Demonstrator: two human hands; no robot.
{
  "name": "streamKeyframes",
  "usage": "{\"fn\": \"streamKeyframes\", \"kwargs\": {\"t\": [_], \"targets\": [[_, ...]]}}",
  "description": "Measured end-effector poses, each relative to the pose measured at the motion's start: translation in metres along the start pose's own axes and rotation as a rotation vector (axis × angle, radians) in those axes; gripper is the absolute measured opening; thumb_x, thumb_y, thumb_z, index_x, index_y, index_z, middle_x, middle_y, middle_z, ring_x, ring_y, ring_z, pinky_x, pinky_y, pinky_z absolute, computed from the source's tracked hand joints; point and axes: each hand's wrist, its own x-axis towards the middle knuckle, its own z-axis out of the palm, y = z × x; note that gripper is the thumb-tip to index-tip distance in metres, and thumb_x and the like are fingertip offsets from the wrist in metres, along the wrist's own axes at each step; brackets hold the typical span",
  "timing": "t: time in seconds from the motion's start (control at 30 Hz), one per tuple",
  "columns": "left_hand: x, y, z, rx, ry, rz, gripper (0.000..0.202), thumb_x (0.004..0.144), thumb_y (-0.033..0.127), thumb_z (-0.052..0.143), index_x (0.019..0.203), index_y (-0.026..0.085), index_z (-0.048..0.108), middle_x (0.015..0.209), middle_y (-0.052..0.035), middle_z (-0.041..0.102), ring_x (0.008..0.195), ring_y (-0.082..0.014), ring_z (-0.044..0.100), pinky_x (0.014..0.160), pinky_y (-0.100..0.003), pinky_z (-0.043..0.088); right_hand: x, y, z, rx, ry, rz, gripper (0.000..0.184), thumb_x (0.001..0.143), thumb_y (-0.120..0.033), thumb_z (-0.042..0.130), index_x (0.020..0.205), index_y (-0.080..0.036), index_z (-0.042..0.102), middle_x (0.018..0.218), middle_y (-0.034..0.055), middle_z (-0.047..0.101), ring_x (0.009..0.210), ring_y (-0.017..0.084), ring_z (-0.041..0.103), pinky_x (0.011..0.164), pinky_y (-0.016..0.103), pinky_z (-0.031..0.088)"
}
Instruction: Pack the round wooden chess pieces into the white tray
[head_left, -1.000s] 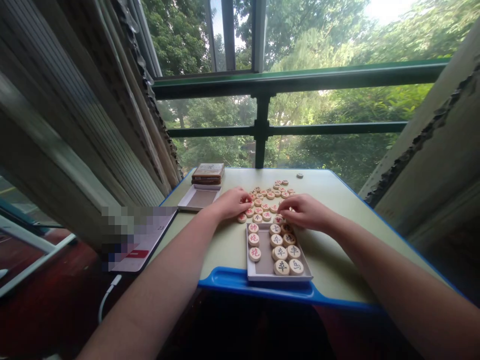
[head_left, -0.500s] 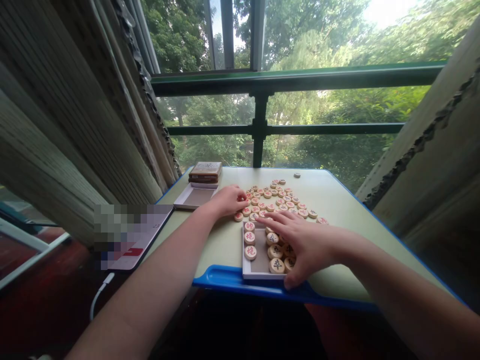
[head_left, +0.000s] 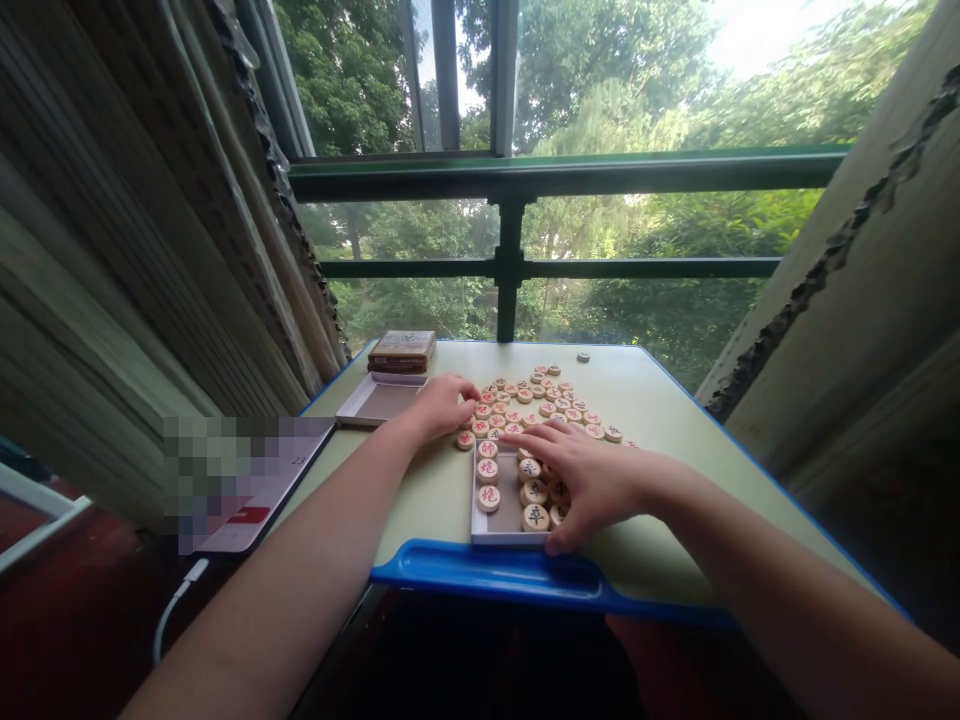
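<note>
A small grey tray (head_left: 512,510) near the table's front edge holds several round wooden chess pieces (head_left: 488,472) with red and black characters. My right hand (head_left: 589,480) lies flat over the tray's right side, fingers stretched out on the pieces and thumb at the tray's near corner. Behind the tray lies a loose heap of chess pieces (head_left: 551,402). My left hand (head_left: 441,402) rests at the heap's left edge with its fingers curled onto the pieces; what they grip, if anything, is hidden.
The pale green table (head_left: 660,410) has a blue rim. An empty box lid (head_left: 379,402) and a brown box (head_left: 402,351) sit at the back left. One stray piece (head_left: 583,357) lies at the back. A tablet (head_left: 247,490) with a white cable lies left. Window bars stand behind.
My right hand came back from the heap and spread flat over the tray's pieces. My left hand stayed at the heap's left edge. The view shifted slightly.
</note>
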Motion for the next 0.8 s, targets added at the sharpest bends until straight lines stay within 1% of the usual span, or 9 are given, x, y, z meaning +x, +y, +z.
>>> {"fn": "streamKeyframes", "kwargs": {"t": [0.13,0.23,0.33,0.4,0.5,0.6,0.7,0.73,0.8], "targets": [[-0.005,0.009,-0.006,-0.083,-0.100,0.046,0.026,0.073,0.030,0.056,0.088,0.017,0.072,0.094,-0.0058,0.064,0.084,-0.0182,0.059,0.081,-0.028,0.047,0.001,0.001,0.000,0.017,-0.052,0.031,0.115,0.045,-0.058,0.075,0.143,-0.026,0.026,0.136,0.0123,0.040,0.127,0.040,0.027,0.104,0.054,0.024],[-0.008,0.012,-0.012,-0.122,-0.210,0.112,0.025,0.074,0.028,0.055,0.085,0.016,0.073,0.094,-0.0070,0.064,0.083,-0.0187,0.060,0.080,-0.028,0.047,0.001,0.000,0.000,0.037,-0.064,0.047,0.115,0.044,-0.059,0.075,0.143,-0.028,0.026,0.139,0.0108,0.038,0.129,0.041,0.024,0.105,0.055,0.021],[-0.008,0.010,-0.016,-0.135,-0.273,0.144,0.026,0.073,0.028,0.056,0.088,0.016,0.074,0.095,-0.0076,0.064,0.084,-0.0195,0.059,0.080,-0.028,0.046,0.000,0.002,-0.004,0.068,-0.063,0.047,0.113,0.044,-0.061,0.075,0.142,-0.029,0.029,0.140,0.0094,0.037,0.130,0.040,0.024,0.106,0.053,0.022],[-0.008,0.008,-0.018,-0.129,-0.306,0.140,0.028,0.072,0.030,0.058,0.092,0.017,0.073,0.096,-0.0074,0.064,0.084,-0.0195,0.059,0.080,-0.029,0.046,0.001,0.006,-0.008,0.107,-0.042,0.046,0.105,0.050,-0.064,0.071,0.141,-0.027,0.032,0.139,0.0088,0.039,0.129,0.037,0.028,0.106,0.049,0.025],[-0.006,0.005,-0.017,-0.125,-0.342,0.111,0.029,0.072,0.032,0.059,0.094,0.019,0.072,0.097,-0.0060,0.065,0.084,-0.0188,0.060,0.077,-0.027,0.046,0.004,0.017,-0.014,0.181,0.010,0.084,0.079,0.070,-0.065,0.056,0.136,-0.025,0.041,0.134,0.0083,0.046,0.124,0.030,0.039,0.103,0.042,0.031],[-0.005,0.002,-0.013,-0.146,-0.295,0.065,0.026,0.073,0.029,0.059,0.092,0.019,0.072,0.096,-0.0048,0.067,0.086,-0.0183,0.060,0.075,-0.025,0.046,0.010,0.030,-0.013,0.205,0.104,0.155,0.057,0.081,-0.059,0.046,0.123,-0.022,0.056,0.124,0.0088,0.055,0.114,0.026,0.049,0.097,0.037,0.038],[-0.006,0.000,-0.009,-0.153,-0.207,0.031,0.025,0.072,0.026,0.059,0.092,0.018,0.072,0.093,-0.0035,0.069,0.083,-0.0178,0.060,0.074,-0.025,0.047,0.018,0.044,-0.007,0.107,0.217,0.182,0.042,0.088,-0.046,0.040,0.103,-0.018,0.067,0.107,0.0098,0.064,0.102,0.024,0.055,0.091,0.037,0.041],[-0.006,0.000,-0.008,-0.148,-0.172,0.029,0.025,0.072,0.024,0.058,0.092,0.018,0.072,0.092,-0.0034,0.069,0.081,-0.0175,0.060,0.074,-0.026,0.047,0.021,0.049,-0.005,0.060,0.258,0.195,0.039,0.089,-0.041,0.039,0.098,-0.017,0.069,0.103,0.0100,0.065,0.100,0.024,0.055,0.090,0.037,0.041],[-0.006,0.002,-0.007,-0.141,-0.107,0.055,0.025,0.073,0.021,0.056,0.092,0.018,0.072,0.093,-0.0040,0.068,0.081,-0.0172,0.060,0.077,-0.027,0.047,0.026,0.056,0.001,-0.018,0.338,0.219,0.033,0.088,-0.032,0.041,0.095,-0.017,0.070,0.102,0.0100,0.066,0.099,0.024,0.055,0.090,0.038,0.041]]}}
